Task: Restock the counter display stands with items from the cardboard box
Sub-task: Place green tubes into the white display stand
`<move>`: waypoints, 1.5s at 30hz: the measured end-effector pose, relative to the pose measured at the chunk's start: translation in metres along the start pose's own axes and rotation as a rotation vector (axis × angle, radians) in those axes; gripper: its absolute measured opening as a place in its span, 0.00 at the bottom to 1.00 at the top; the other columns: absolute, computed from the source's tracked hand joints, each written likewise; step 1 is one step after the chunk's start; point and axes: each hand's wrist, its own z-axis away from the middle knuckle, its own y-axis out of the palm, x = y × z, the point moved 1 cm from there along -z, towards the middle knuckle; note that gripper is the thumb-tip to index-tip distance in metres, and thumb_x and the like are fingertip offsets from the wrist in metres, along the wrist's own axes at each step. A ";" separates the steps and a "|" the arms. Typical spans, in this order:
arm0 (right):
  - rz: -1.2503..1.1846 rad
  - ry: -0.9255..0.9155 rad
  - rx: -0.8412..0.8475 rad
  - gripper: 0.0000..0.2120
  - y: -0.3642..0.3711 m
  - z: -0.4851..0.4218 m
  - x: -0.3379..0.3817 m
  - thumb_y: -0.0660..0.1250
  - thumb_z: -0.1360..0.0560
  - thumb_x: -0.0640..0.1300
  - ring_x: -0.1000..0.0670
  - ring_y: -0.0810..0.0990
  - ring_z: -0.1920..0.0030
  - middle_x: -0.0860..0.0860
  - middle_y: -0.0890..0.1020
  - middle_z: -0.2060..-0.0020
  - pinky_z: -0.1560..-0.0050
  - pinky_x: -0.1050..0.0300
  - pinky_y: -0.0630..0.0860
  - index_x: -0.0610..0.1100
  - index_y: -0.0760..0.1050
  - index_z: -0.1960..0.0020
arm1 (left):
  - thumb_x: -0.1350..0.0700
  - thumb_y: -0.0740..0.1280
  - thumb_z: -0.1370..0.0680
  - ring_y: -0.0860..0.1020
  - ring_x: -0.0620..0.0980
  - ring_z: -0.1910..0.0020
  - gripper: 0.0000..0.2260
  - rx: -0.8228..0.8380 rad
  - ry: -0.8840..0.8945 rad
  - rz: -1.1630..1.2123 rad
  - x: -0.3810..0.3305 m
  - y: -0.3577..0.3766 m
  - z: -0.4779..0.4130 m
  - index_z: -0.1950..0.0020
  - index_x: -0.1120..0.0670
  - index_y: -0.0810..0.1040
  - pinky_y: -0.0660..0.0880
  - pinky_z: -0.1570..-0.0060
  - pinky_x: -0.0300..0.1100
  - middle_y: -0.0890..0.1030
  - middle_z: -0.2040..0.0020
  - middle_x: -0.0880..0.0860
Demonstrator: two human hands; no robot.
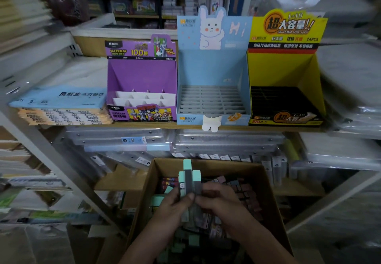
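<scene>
Left hand (175,204) and right hand (218,199) are both curling round a bunch of mint-capped tubes (190,179), holding it over the cardboard box (270,202) near its far edge. Gathering looks to be ending; lifting toward the slotted blue stand (212,67), sitting at the shelf (123,125) front edge, is probably coming next.

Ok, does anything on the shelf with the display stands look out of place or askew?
A white cut-out flap on the front of the blue rabbit display stand droops past the shelf edge. The stack of paper packs left of the purple stand is fanned unevenly.
</scene>
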 end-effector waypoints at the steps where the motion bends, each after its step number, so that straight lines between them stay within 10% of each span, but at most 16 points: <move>1: -0.001 -0.016 -0.002 0.12 0.000 0.004 0.008 0.72 0.27 0.32 0.44 0.85 0.46 0.44 0.87 0.50 0.41 0.46 0.80 0.41 0.84 0.45 | 0.57 0.68 0.19 0.86 0.52 0.49 0.11 -0.009 0.017 0.029 -0.006 0.002 0.003 0.42 0.43 0.84 0.83 0.55 0.47 0.87 0.48 0.52; 7: 0.003 -0.123 -0.016 0.09 0.001 0.028 0.064 0.73 0.26 0.35 0.47 0.86 0.50 0.46 0.87 0.51 0.54 0.57 0.82 0.42 0.83 0.47 | 0.56 0.67 0.19 0.84 0.54 0.43 0.13 -0.027 0.205 0.029 -0.049 0.015 0.022 0.37 0.41 0.81 0.77 0.39 0.62 0.86 0.42 0.51; 14: 0.021 -0.337 0.019 0.08 -0.002 0.047 0.127 0.74 0.27 0.40 0.44 0.87 0.51 0.45 0.87 0.51 0.57 0.56 0.81 0.47 0.84 0.48 | 0.50 0.69 0.25 0.85 0.38 0.53 0.13 0.009 0.420 0.026 -0.111 0.020 0.044 0.49 0.29 0.82 0.80 0.59 0.33 0.86 0.52 0.38; 20: -0.067 -0.474 0.051 0.08 -0.007 0.036 0.169 0.72 0.25 0.41 0.43 0.85 0.52 0.42 0.87 0.51 0.57 0.56 0.80 0.48 0.82 0.47 | 0.54 0.68 0.24 0.80 0.56 0.63 0.11 0.045 0.517 0.198 -0.159 0.021 0.045 0.42 0.50 0.81 0.80 0.62 0.46 0.83 0.58 0.60; 30: -0.165 -0.473 -0.003 0.12 -0.001 -0.005 0.213 0.66 0.19 0.50 0.52 0.71 0.69 0.47 0.78 0.63 0.70 0.59 0.66 0.42 0.83 0.48 | 0.55 0.74 0.30 0.75 0.50 0.67 0.12 0.066 0.504 0.299 -0.189 0.017 0.030 0.48 0.55 0.84 0.70 0.74 0.40 0.80 0.61 0.59; 36: -0.080 -0.451 -0.101 0.16 0.001 -0.029 0.225 0.71 0.25 0.36 0.44 0.83 0.45 0.45 0.85 0.46 0.42 0.47 0.77 0.42 0.80 0.38 | 0.55 0.72 0.26 0.75 0.50 0.66 0.10 0.018 0.523 0.241 -0.196 0.009 0.027 0.48 0.57 0.82 0.69 0.73 0.39 0.82 0.60 0.58; 45: 0.285 -0.620 -0.396 0.08 0.001 -0.062 0.256 0.77 0.29 0.37 0.53 0.85 0.64 0.47 0.86 0.62 0.63 0.61 0.80 0.40 0.82 0.51 | 0.58 0.68 0.21 0.77 0.47 0.67 0.08 -0.036 0.566 0.145 -0.208 0.003 0.022 0.45 0.61 0.78 0.70 0.74 0.38 0.83 0.61 0.56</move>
